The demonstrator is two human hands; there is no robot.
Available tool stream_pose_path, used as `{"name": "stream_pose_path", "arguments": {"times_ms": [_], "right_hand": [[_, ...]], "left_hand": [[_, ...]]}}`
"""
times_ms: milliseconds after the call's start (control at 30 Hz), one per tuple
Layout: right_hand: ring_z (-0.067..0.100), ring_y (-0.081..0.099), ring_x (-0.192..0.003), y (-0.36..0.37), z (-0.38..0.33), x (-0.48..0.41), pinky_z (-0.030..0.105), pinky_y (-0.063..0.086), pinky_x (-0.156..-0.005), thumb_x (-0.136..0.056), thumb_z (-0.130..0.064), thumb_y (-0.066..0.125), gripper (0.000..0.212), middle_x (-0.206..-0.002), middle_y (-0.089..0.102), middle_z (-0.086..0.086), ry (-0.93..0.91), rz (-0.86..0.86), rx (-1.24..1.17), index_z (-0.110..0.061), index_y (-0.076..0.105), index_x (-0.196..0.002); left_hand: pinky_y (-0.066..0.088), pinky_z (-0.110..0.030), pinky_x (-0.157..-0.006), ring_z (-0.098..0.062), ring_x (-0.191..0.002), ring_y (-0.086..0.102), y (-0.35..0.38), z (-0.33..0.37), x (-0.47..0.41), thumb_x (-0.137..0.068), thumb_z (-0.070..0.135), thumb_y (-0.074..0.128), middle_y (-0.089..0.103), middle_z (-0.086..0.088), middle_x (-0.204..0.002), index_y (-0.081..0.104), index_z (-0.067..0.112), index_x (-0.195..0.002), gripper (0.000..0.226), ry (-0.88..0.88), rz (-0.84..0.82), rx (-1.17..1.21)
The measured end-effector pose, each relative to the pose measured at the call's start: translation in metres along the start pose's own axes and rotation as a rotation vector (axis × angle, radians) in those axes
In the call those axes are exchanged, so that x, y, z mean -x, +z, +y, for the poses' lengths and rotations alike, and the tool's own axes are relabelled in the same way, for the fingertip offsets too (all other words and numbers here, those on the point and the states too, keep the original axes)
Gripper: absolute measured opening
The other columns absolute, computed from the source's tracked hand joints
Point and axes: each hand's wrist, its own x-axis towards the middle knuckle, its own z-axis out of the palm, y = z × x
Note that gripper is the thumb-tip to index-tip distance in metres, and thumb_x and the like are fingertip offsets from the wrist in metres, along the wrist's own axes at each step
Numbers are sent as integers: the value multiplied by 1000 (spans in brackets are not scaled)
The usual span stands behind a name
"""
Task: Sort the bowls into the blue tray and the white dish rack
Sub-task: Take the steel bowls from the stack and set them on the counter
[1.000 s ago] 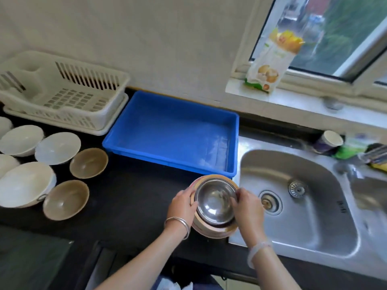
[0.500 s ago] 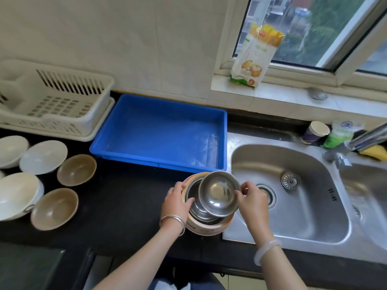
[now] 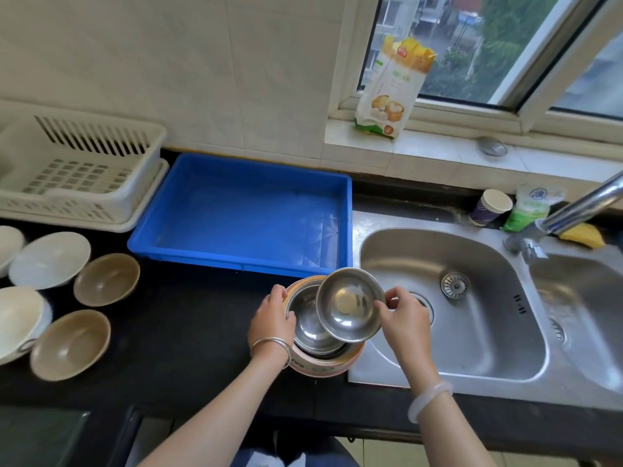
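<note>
My right hand (image 3: 403,316) pinches the rim of a small steel bowl (image 3: 349,305), lifted and tilted above a stack. The stack is a pink-rimmed bowl (image 3: 323,365) with more steel bowls (image 3: 308,326) nested inside, standing on the counter beside the sink. My left hand (image 3: 273,320) grips the stack's left rim. The empty blue tray (image 3: 242,214) lies just behind. The white dish rack (image 3: 77,170) stands empty at the far left. White bowls (image 3: 50,257) and two tan bowls (image 3: 106,279) (image 3: 70,343) sit on the counter at left.
A steel double sink (image 3: 451,308) with a tap (image 3: 580,207) fills the right side. A paper cup (image 3: 490,207), a green packet and a yellow sponge sit behind it. A food bag (image 3: 392,87) leans on the window sill. The counter is black.
My right hand has lifted the top steel bowl out of the stack and tilted it up to the right. My left hand stays on the stack's rim.
</note>
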Motion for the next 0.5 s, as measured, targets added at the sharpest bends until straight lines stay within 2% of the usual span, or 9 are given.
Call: {"name": "stream_pose_path", "arguments": {"times_ms": [200, 333, 433, 500], "right_hand": [[18, 53, -65, -5, 1, -2, 12, 32, -53, -80, -12, 65, 11, -63, 58, -7, -1, 30, 16, -10, 58, -72], [17, 52, -63, -7, 1, -5, 13, 34, -53, -80, -13, 66, 11, -61, 57, -10, 7, 35, 24, -10, 59, -72], [8, 50, -60, -7, 2, -6, 15, 32, -53, -80, -12, 66, 10, -61, 55, -11, 6, 24, 28, -9, 60, -73], [3, 49, -59, -6, 2, -6, 12, 30, -52, -80, -13, 67, 11, -60, 54, -12, 3, 22, 33, -10, 59, -73]], "left_hand": [[54, -28, -65, -14, -79, 61, -1, -3, -4, -85, 19, 60, 63, 3, -95, 49, 24, -97, 17, -42, -14, 22], [50, -26, -63, -13, -79, 58, 2, -2, -4, -86, 19, 57, 59, 3, -101, 50, 22, -101, 17, -31, -12, 9], [46, -24, -61, -12, -76, 55, 7, 1, -2, -87, 18, 55, 53, 1, -106, 49, 21, -105, 19, -36, -21, 18], [45, -23, -61, -11, -74, 55, 9, 2, -1, -87, 18, 55, 51, 0, -107, 48, 20, -107, 21, -42, -29, 23]]}}
